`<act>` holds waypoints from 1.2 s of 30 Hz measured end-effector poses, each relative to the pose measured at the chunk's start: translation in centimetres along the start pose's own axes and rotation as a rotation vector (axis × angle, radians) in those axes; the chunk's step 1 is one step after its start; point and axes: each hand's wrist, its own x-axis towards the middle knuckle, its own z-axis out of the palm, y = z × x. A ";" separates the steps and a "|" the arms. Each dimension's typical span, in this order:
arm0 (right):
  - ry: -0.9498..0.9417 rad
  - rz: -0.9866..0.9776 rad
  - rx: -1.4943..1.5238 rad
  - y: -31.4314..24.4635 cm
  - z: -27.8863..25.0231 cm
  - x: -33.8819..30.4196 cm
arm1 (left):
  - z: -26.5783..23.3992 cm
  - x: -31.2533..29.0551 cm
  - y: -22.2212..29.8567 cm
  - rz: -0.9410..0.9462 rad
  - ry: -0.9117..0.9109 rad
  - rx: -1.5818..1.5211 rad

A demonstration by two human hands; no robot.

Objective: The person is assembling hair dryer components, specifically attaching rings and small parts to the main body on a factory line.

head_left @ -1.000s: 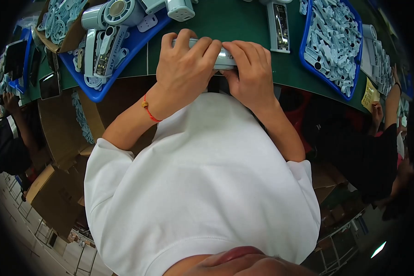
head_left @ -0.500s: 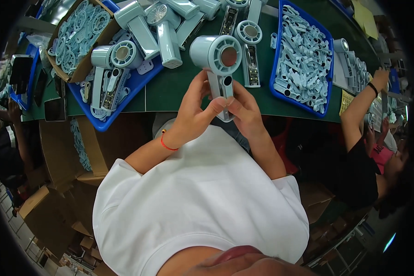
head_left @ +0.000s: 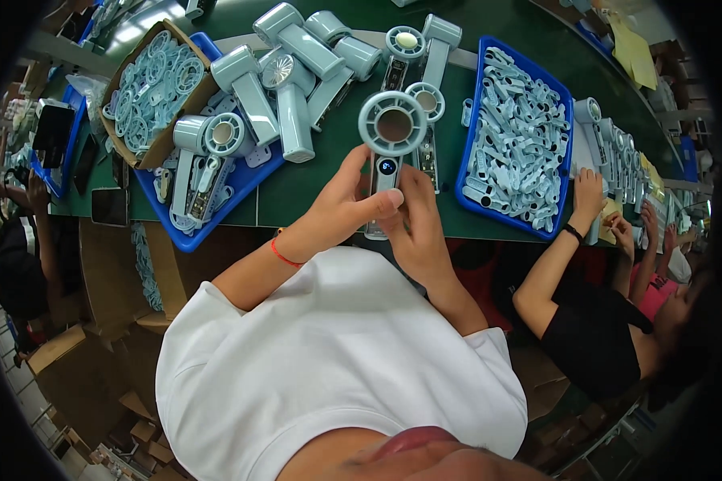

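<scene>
A light blue handheld fan (head_left: 392,124) is held upright in front of me, its round ringed head turned toward me. A small dark oval display on its handle is lit. My left hand (head_left: 346,199) is closed round the left side of the handle, thumb lying across the front below the display. From the other side my right hand (head_left: 415,228) grips the handle, its fingers partly behind it. Just beyond stand other fan bodies with open handles, one fan (head_left: 426,100) partly hidden behind the held one.
On the left, a blue tray (head_left: 180,232) holds fan parts and a cardboard box (head_left: 128,152) of pale blue rings. Several assembled fan bodies (head_left: 297,112) lie behind. A blue bin (head_left: 467,172) of small handle covers stands right. Beside it reaches a co-worker's arm (head_left: 565,240).
The fan's head has turned to face me and its display has lit up. My view has shifted, so the table appears lower. The co-worker's arm has come back toward the bin.
</scene>
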 end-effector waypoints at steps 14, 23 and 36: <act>0.484 -0.124 -0.533 1.7 -10.7 7.6 | -17.1 32.1 13.0 0.117 0.578 1.504; 0.181 0.031 -1.349 7.0 -15.4 16.8 | -6.2 40.7 7.3 0.423 0.280 1.579; 0.226 0.008 -1.179 7.4 -15.8 16.4 | -6.3 33.5 15.1 0.215 -0.144 0.351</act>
